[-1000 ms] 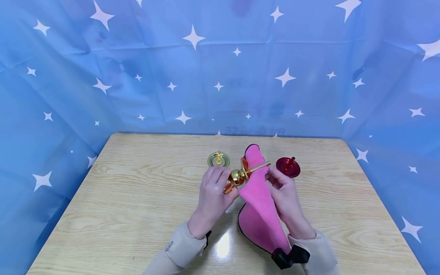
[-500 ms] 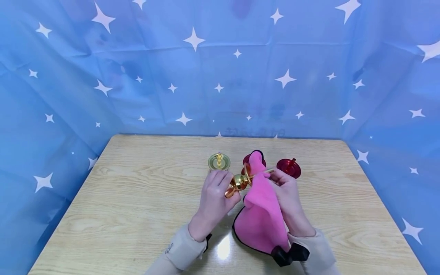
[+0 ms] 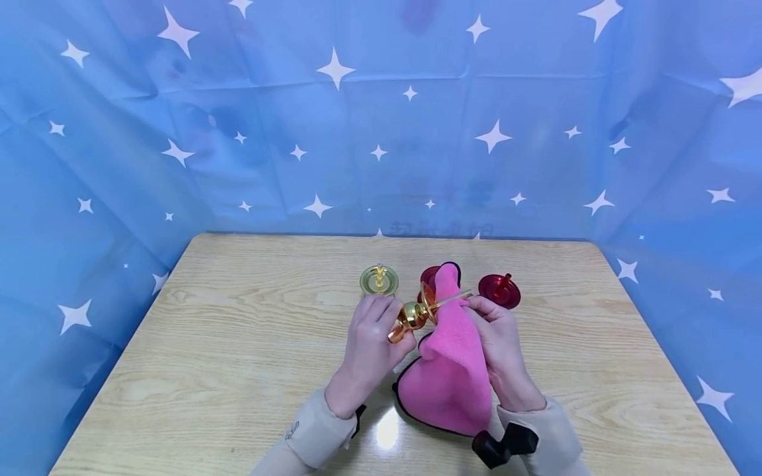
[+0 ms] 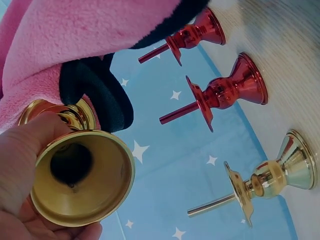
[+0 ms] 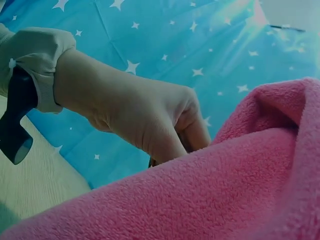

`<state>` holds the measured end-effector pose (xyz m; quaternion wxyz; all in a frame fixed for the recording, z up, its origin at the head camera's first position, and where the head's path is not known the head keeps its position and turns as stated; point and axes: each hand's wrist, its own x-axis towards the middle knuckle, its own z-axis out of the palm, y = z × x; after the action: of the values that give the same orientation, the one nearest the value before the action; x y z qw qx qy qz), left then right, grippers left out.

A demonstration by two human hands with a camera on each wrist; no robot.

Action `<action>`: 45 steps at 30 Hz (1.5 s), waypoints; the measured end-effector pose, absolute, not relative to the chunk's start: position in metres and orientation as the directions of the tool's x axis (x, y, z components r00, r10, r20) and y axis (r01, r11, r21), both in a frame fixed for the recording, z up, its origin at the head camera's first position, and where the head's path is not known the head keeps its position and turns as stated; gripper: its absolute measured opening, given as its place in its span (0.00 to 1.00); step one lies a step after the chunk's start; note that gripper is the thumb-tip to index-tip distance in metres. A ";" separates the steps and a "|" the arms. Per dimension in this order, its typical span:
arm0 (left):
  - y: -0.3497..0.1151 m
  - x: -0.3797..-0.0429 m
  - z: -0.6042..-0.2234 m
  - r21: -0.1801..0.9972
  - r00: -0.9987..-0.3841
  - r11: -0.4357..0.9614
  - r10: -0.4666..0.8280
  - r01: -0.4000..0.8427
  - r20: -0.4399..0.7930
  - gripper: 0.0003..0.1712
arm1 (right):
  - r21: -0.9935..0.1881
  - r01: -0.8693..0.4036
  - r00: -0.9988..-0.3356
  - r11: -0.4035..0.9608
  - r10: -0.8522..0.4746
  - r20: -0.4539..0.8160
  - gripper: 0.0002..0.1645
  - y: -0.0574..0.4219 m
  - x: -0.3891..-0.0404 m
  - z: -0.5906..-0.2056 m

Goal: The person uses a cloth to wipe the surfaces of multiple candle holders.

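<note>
My left hand (image 3: 372,334) grips a gold candlestick (image 3: 413,316) near its flared base, tilted so its thin stem points right. In the left wrist view the candlestick's hollow base (image 4: 115,170) faces the camera, fingers around it. A pink fleecy cloth (image 3: 446,390) with dark edging hangs from my right hand (image 3: 503,354) and covers part of the stem. The right thumb and fingers pinch the cloth close to the stem's tip. In the right wrist view the cloth (image 5: 200,195) hides the right fingertips (image 5: 195,132) in part, and the candlestick is out of sight.
Behind the hands a second gold candlestick (image 3: 379,280) and two red candlesticks stand upright. One red candlestick (image 3: 499,291) is at the right; the other (image 4: 222,93) is partly behind the cloth in the head view. A starry blue curtain (image 3: 381,132) surrounds the wooden table (image 3: 238,344).
The candlestick and the upper cloth have shifted slightly toward me, uncovering part of the middle red candlestick. The cloth's lower edge has swung left. Both hands keep their holds.
</note>
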<state>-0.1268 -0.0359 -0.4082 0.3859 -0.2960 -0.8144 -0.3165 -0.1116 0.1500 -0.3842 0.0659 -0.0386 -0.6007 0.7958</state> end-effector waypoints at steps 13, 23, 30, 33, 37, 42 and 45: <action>-0.035 -0.130 -0.406 0.260 -0.483 0.623 0.217 0.738 0.849 0.16 | -0.929 0.009 -0.986 -0.371 0.150 -0.069 0.22 0.162 -0.113 -0.369; -0.034 -0.130 -0.406 0.258 -0.478 0.622 0.215 0.740 0.851 0.16 | -0.928 0.015 -0.992 -0.373 0.110 -0.060 0.21 0.162 -0.114 -0.372; -0.034 -0.129 -0.408 0.348 -0.545 0.587 0.194 0.730 0.815 0.17 | -0.891 -0.001 -0.991 -0.454 0.123 -0.061 0.18 0.175 -0.115 -0.364; -0.034 -0.128 -0.408 0.404 -0.576 0.545 0.186 0.734 0.796 0.17 | -0.887 0.012 -0.992 -0.462 0.107 -0.069 0.17 0.176 -0.115 -0.365; -0.034 -0.127 -0.408 0.508 -0.630 0.446 0.179 0.737 0.756 0.16 | -0.899 0.039 -0.996 -0.437 0.058 -0.071 0.16 0.174 -0.115 -0.369; -0.037 -0.127 -0.406 0.569 -0.660 0.366 0.207 0.736 0.722 0.15 | -0.959 0.013 -1.000 -0.283 -0.031 -0.004 0.21 0.172 -0.117 -0.374; -0.040 -0.127 -0.406 0.592 -0.672 0.331 0.240 0.735 0.700 0.13 | -0.976 -0.021 -0.994 -0.215 -0.097 0.043 0.22 0.175 -0.119 -0.375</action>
<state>-0.1267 -0.0401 -0.4061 0.2550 -0.3145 -0.7749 -0.4854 -0.1190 0.1746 -0.3746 -0.0244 0.0472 -0.6262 0.7779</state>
